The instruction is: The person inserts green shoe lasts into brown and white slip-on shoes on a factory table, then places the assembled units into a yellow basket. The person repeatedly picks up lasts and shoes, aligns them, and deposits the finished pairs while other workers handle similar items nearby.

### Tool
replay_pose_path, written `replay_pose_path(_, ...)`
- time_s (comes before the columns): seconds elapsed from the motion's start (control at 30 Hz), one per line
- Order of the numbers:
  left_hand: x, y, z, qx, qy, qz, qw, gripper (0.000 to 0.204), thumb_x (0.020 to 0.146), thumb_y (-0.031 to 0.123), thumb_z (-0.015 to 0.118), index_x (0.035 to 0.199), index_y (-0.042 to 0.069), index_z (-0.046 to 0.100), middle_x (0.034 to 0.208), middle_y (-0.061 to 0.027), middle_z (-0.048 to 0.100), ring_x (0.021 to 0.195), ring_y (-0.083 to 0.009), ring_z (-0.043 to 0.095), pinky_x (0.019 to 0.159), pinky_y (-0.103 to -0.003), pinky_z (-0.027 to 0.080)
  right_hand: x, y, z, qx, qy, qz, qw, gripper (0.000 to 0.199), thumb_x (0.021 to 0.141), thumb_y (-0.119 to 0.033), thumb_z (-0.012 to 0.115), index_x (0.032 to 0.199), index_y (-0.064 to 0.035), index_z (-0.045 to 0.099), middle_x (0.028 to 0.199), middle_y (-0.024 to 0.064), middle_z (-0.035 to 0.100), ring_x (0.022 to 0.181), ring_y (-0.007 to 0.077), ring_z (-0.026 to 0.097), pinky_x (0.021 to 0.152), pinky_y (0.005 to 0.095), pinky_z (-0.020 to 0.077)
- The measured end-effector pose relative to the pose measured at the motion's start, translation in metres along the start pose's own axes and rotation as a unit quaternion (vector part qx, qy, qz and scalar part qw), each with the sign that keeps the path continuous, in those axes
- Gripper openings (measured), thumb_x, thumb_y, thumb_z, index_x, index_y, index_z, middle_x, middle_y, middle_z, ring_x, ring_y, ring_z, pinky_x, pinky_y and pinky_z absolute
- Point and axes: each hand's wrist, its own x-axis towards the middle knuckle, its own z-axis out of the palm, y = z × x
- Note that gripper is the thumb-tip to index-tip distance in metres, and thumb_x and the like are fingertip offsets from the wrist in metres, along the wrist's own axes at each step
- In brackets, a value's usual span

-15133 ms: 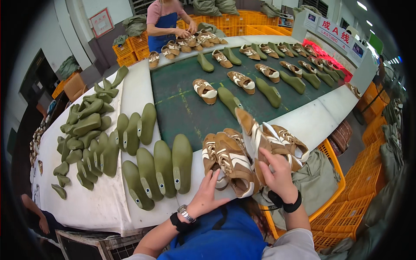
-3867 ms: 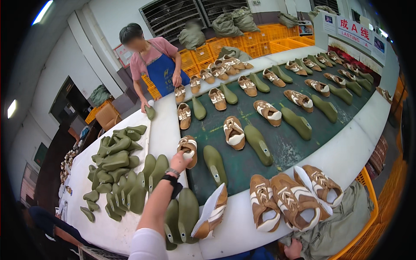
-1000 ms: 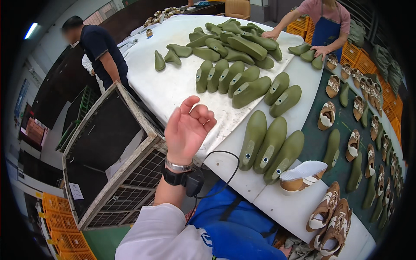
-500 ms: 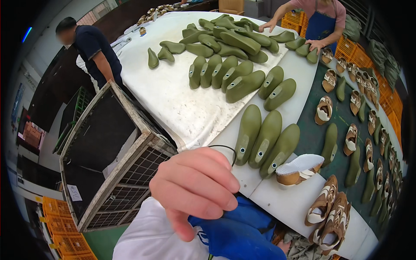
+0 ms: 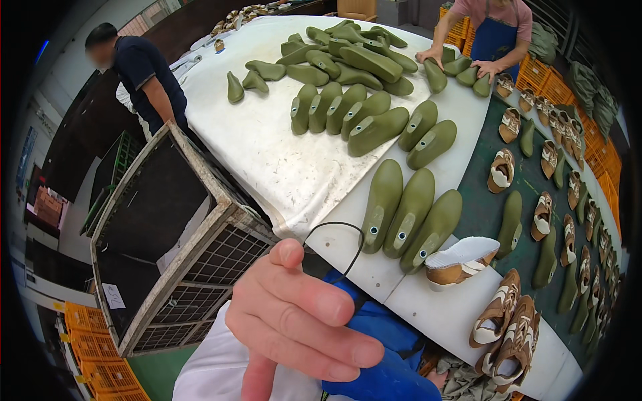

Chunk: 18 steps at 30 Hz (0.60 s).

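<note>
Over the table's near edge my left hand [image 5: 294, 321] is held in the air, back of the hand up. It is open, its fingers apart and pointing right, and holds nothing that I can see. Beside its fingertips a thin black cord [image 5: 332, 222] loops out from the table edge; whether it touches the hand I cannot tell. Closest on the table stand three green shoe lasts [image 5: 414, 212]. A brown and white shoe upper [image 5: 461, 260] with a white insole lies by them. At the lower edge shows a patch of skin, perhaps my right hand [image 5: 438, 381]; its fingers are hidden.
More green lasts [image 5: 364, 63] are heaped on the white cloth [image 5: 267, 154]. Shoes and lasts line a dark green conveyor belt [image 5: 481, 150] at the right. A wire-sided cart [image 5: 221, 260] stands left. One co-worker [image 5: 495, 40] handles lasts; another [image 5: 144, 77] stands by the cart.
My left hand has uncurled from a loose fist, its fingers spreading downward and right. The far co-worker's hand has moved right and tipped a last up.
</note>
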Motion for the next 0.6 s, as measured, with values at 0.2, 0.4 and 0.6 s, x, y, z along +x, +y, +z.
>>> replay_pose_path(0.2, 0.003, -0.007, 0.005, -0.073, 0.035, 0.003, 0.997, 0.061, 0.096, 0.057, 0.038, 0.092, 0.009, 0.075, 0.095, -0.0051, 0.073, 0.132, -0.0250, 0.043, 0.118, -0.040, 0.001, -0.010, 0.000, -0.013, 0.014, -0.015, -0.009, 1.000, 0.054, 0.091, -0.037, 0.059, 0.139, -0.0189, 0.044, 0.134, 0.0083, 0.050, 0.119, 0.0322, 0.049, 0.107, 0.0500, 0.0422)
replay_pose_path(0.4, 0.013, -0.020, 0.007, -0.086, 0.004, 0.026, 0.996, 0.060, 0.094, 0.060, 0.041, 0.100, 0.008, 0.072, 0.100, -0.0093, 0.070, 0.131, -0.0331, 0.043, 0.116, -0.045, 0.009, -0.005, -0.008, -0.007, -0.001, -0.018, 0.020, 1.000, 0.048, 0.094, -0.029, 0.056, 0.140, -0.0182, 0.044, 0.136, 0.0074, 0.049, 0.121, 0.0310, 0.048, 0.109, 0.0485, 0.0397)
replay_pose_path(0.6, 0.016, -0.083, 0.012, 0.070, -0.164, -0.317, 0.931, 0.062, 0.085, 0.047, 0.064, 0.128, 0.004, 0.055, 0.135, -0.0242, 0.048, 0.132, -0.0472, 0.034, 0.109, -0.048, 0.029, -0.026, -0.005, -0.035, 0.083, -0.061, -0.009, 0.995, 0.059, 0.087, -0.022, 0.065, 0.140, -0.0082, 0.042, 0.135, 0.0159, 0.050, 0.117, 0.0349, 0.051, 0.103, 0.0471, 0.0437)
